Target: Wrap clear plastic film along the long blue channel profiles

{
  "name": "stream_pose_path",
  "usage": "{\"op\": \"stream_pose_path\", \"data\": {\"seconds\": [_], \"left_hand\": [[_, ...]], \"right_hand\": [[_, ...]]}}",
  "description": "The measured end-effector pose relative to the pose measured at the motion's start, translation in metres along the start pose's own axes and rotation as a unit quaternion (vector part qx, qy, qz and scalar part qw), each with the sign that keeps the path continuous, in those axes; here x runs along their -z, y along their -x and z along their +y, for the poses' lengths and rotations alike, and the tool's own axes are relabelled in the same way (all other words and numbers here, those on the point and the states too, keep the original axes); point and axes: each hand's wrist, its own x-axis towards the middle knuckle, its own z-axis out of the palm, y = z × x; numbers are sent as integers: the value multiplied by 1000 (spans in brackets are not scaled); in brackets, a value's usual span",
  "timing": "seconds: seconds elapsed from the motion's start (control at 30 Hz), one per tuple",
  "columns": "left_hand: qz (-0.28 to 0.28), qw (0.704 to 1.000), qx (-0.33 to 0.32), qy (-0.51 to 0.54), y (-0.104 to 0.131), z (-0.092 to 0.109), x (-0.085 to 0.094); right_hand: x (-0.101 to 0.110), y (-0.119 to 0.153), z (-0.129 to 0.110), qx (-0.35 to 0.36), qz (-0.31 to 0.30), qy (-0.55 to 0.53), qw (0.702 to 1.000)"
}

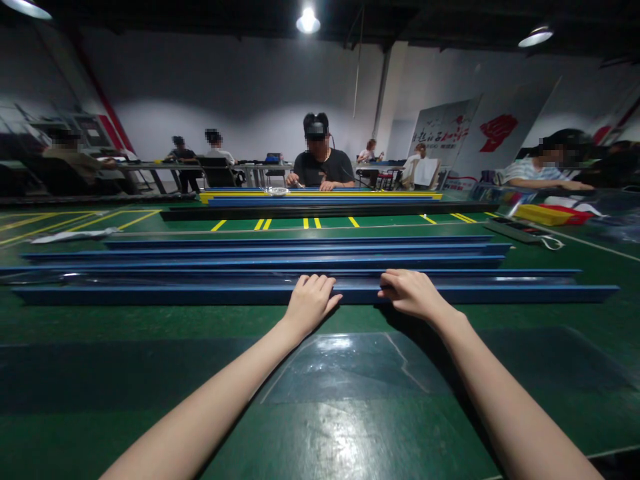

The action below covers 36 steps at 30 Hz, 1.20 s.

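Far left: wrinkled whitish plastic [75, 235] on the smooth green tabletop [125, 321]. Long straight blue rails [300, 251] lie parallel across it, thin-edged, stiff-looking. Nearest rail [150, 295] lies crosswise under the 2 hands; shiny clear film [70, 277] shows just behind its near wall. Left hand [311, 301]: over that rail's top edge, fingers bent and close together, thumb spread apart; can't tell if it pinches the wall. Between forearms: clear sheet [345, 380], flat, glossy, thin jagged line on it, on the tabletop on the near side of the rail. Right hand [416, 293]: at the same rail, fingers curled in, contact hidden, grip can't tell. Farther right: flat grey slab [515, 233], white cord [553, 244], shallow yellow tray [543, 214], red tray [575, 212].
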Motion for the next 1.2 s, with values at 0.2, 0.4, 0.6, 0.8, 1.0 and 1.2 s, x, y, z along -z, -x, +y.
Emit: {"op": "stream_pose_path", "data": {"seconds": [0.2,0.4,0.6,0.8,1.0,1.2], "left_hand": [[-6,1000,25,-18,1,-1,-2],[-11,998,54,-40,1,1,-1],[-16,998,51,-40,1,1,0],[-17,998,51,-45,1,1,-1],[-22,998,49,-42,1,1,0],[-23,998,52,-31,1,1,1]], "right_hand": [[3,6,8,-37,-14,2,999],[3,7,3,-44,-5,8,999],[-1,5,-1,-30,10,13,999],[-8,2,-8,-22,46,10,999],[-16,-4,-22,35,94,-18,995],[-20,-9,-22,27,102,-43,993]]}}
